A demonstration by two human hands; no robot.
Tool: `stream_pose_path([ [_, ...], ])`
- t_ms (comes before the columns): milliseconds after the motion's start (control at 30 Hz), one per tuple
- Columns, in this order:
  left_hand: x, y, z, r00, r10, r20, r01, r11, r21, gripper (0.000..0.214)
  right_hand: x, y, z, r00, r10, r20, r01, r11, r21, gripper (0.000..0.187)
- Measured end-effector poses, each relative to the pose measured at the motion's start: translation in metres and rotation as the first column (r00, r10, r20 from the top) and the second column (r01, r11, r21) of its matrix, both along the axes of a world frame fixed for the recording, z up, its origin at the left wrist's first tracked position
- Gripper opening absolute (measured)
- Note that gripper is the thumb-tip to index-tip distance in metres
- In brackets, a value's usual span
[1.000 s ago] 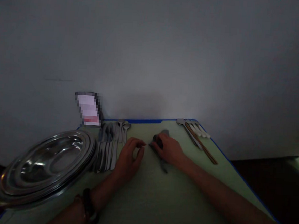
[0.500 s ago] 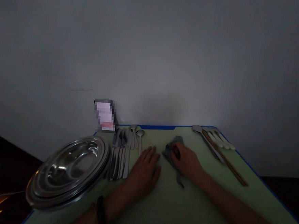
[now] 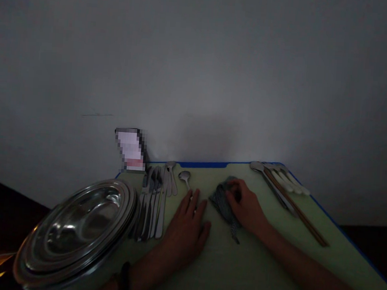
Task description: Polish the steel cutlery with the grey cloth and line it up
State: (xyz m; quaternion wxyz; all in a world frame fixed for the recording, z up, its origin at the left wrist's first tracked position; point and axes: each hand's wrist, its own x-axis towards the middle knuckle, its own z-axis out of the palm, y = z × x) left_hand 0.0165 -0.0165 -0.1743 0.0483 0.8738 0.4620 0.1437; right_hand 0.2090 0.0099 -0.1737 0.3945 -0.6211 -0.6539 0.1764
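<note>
My left hand (image 3: 188, 226) lies flat with its fingers stretched out over the handle of a metal spoon (image 3: 184, 176); the bowl of the spoon shows beyond the fingertips. The thumb points off to the right. My right hand (image 3: 248, 208) has its fingers closed on a crumpled grey cloth (image 3: 222, 200) that rests on the table. A narrow end of the cloth trails toward me. To the left of my left hand, several table knives (image 3: 151, 208) lie side by side, with small spoons (image 3: 170, 178) next to them.
Stacked steel basins (image 3: 75, 229) stand at the left of the pale green table (image 3: 224, 279). A phone (image 3: 131, 149) leans on the wall behind. At the right lie a large spoon (image 3: 257, 167), wooden chopsticks (image 3: 303, 216) and several white-handled utensils (image 3: 292, 183).
The spoon and my left hand have moved slightly right, away from the other cutlery. The cloth looks more spread under my right hand. The view has shifted a little.
</note>
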Motion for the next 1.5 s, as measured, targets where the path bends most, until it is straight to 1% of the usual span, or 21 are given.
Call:
stream_pose_path([
  [67, 0.000, 0.001, 0.002, 0.999, -0.048, 0.001, 0.048, 0.999, -0.016, 0.044, -0.001, 0.000, -0.003, 1.000, 0.015, 0.019, -0.016, 0.998, 0.055, 0.026],
  [167, 0.002, 0.002, 0.007, 0.984, -0.175, 0.040, 0.177, 0.984, -0.038, 0.035, -0.003, 0.000, -0.009, 0.990, 0.034, 0.134, -0.056, 0.985, 0.163, 0.039],
  [233, 0.003, 0.001, 0.011, 0.971, -0.223, 0.086, 0.229, 0.971, -0.062, 0.031, -0.004, 0.000, -0.013, 0.975, 0.043, 0.216, -0.082, 0.981, 0.176, 0.043],
  [267, 0.004, 0.000, 0.012, 0.968, -0.225, 0.113, 0.234, 0.970, -0.070, 0.027, -0.004, 0.000, -0.014, 0.970, 0.044, 0.240, -0.087, 0.981, 0.171, 0.043],
  [300, 0.004, -0.001, 0.013, 0.968, -0.209, 0.142, 0.220, 0.973, -0.068, 0.022, -0.004, 0.000, -0.015, 0.967, 0.042, 0.252, -0.086, 0.982, 0.169, 0.043],
  [367, 0.005, -0.002, 0.011, 0.974, -0.129, 0.188, 0.141, 0.989, -0.048, 0.011, -0.004, 0.000, -0.015, 0.967, 0.026, 0.252, -0.070, 0.984, 0.166, 0.041],
  [400, 0.005, -0.002, 0.010, 0.976, -0.081, 0.202, 0.089, 0.996, -0.031, 0.009, -0.004, 0.000, -0.014, 0.968, 0.019, 0.249, -0.062, 0.984, 0.165, 0.041],
  [467, 0.004, -0.001, 0.005, 0.981, -0.007, 0.194, 0.009, 1.000, -0.005, 0.012, -0.002, 0.001, -0.013, 0.968, 0.031, 0.249, -0.072, 0.986, 0.153, 0.042],
  [500, 0.003, 0.000, 0.003, 0.984, 0.003, 0.178, -0.004, 1.000, 0.001, 0.015, -0.002, 0.001, -0.013, 0.967, 0.053, 0.250, -0.091, 0.985, 0.143, 0.044],
  [567, 0.003, 0.002, -0.001, 0.989, -0.029, 0.144, 0.029, 1.000, 0.002, 0.018, 0.000, 0.002, -0.013, 0.968, 0.100, 0.231, -0.131, 0.983, 0.126, 0.053],
  [667, 0.003, 0.005, -0.003, 0.990, -0.074, 0.120, 0.075, 0.997, -0.008, 0.025, 0.002, 0.003, -0.014, 0.983, 0.102, 0.155, -0.123, 0.984, 0.130, 0.060],
  [733, 0.003, 0.005, -0.005, 0.995, -0.024, 0.092, 0.025, 1.000, -0.003, 0.031, 0.002, 0.004, -0.014, 0.987, 0.073, 0.141, -0.093, 0.986, 0.135, 0.053],
  [833, 0.004, 0.005, -0.007, 0.999, 0.049, -0.004, -0.049, 0.999, 0.008, 0.046, 0.000, 0.003, -0.013, 0.971, 0.026, 0.238, -0.056, 0.991, 0.120, 0.045],
  [900, 0.004, 0.006, -0.008, 0.997, 0.034, -0.072, -0.033, 0.999, 0.019, 0.046, -0.001, 0.003, -0.012, 0.958, 0.003, 0.287, -0.033, 0.995, 0.099, 0.040],
  [933, 0.004, 0.007, -0.009, 0.995, 0.017, -0.099, -0.014, 1.000, 0.026, 0.045, -0.001, 0.004, -0.011, 0.959, 0.002, 0.282, -0.029, 0.996, 0.089, 0.036],
  [1000, 0.003, 0.008, -0.009, 0.990, -0.019, -0.142, 0.025, 0.999, 0.036, 0.044, 0.001, 0.004, -0.009, 0.977, 0.017, 0.214, -0.036, 0.996, 0.084, 0.027],
  [1067, 0.001, 0.010, -0.009, 0.984, -0.049, -0.173, 0.056, 0.998, 0.033, 0.048, 0.003, 0.005, -0.006, 0.994, 0.044, 0.102, -0.053, 0.994, 0.091, 0.022],
  [1167, 0.000, 0.011, -0.008, 0.979, -0.077, -0.190, 0.083, 0.996, 0.024, 0.057, 0.006, 0.005, -0.002, 0.997, 0.046, -0.064, -0.042, 0.997, 0.064, 0.021],
  [1267, -0.001, 0.012, -0.009, 0.984, -0.074, -0.160, 0.079, 0.997, 0.024, 0.056, 0.009, 0.005, 0.002, 0.980, 0.004, -0.197, 0.001, 1.000, 0.022, 0.021],
  [1367, -0.001, 0.012, -0.012, 0.992, -0.064, -0.106, 0.069, 0.997, 0.046, 0.050, 0.015, 0.007, 0.003, 0.928, -0.069, -0.366, 0.069, 0.998, -0.011, 0.015],
  [1500, -0.001, 0.014, -0.015, 0.998, -0.063, -0.021, 0.065, 0.995, 0.071, 0.047, 0.023, 0.010, 0.004, 0.787, -0.190, -0.587, 0.200, 0.979, -0.050, 0.008],
])
